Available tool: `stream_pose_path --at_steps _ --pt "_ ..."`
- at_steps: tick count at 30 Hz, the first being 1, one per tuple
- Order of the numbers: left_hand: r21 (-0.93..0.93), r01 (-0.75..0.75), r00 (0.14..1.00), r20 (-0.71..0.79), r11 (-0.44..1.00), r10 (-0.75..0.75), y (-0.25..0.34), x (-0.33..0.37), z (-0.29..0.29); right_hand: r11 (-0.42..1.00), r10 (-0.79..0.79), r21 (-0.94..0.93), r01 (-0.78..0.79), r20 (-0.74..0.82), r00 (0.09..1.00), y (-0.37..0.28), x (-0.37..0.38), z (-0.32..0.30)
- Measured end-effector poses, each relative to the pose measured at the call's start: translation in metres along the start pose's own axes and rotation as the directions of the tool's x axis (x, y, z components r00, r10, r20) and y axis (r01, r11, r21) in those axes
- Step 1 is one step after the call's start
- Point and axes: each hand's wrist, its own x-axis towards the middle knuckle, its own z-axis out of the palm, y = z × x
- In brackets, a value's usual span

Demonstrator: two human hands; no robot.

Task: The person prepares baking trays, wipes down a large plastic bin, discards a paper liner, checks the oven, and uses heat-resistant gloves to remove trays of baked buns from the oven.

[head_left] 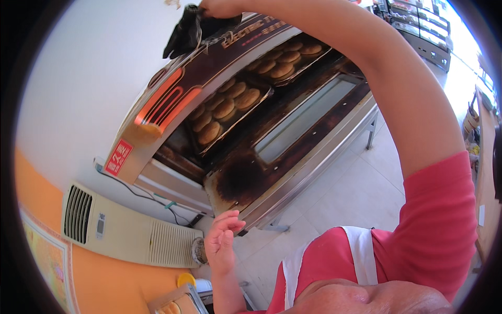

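Observation:
My right arm stretches up over the deck oven [235, 39], its hand [222, 7] at the upper edge of the view. Its fingers, partly cut off there, close on a crumpled black cloth or glove [185, 32] at the top of the oven. Low in the middle, my left hand [222, 238] is raised with loosely bent fingers, empty, close to the near corner of the lowered oven door [240, 180]. Inside the oven sit two dark trays of round browned buns, one nearer [224, 109] and one farther [285, 68].
The door, with its long glass window [306, 118], juts out over the tiled floor [334, 183]. A cream air-conditioner unit [130, 230] stands at the left, with cables [141, 193] beside it. Lower down is a tray with bread [178, 303]. A dark rack [421, 34] stands far right.

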Motion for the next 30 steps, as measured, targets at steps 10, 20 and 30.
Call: stream_pose_path --at_steps 10,20,30 --pt "0.038 -0.067 0.809 0.587 0.997 0.032 0.021 0.100 0.167 0.701 0.547 0.219 -0.678 0.444 0.710 0.104 -0.214 -0.179" --pt "0.042 -0.655 0.383 0.879 0.754 0.285 -0.007 0.100 0.437 0.154 0.505 0.010 -0.988 0.859 0.087 0.056 -0.537 -0.121" --pt "0.340 -0.125 0.620 0.760 0.932 -0.194 -0.067 0.148 0.498 0.263 0.908 0.263 -0.928 0.259 0.330 0.045 -0.543 -0.139"
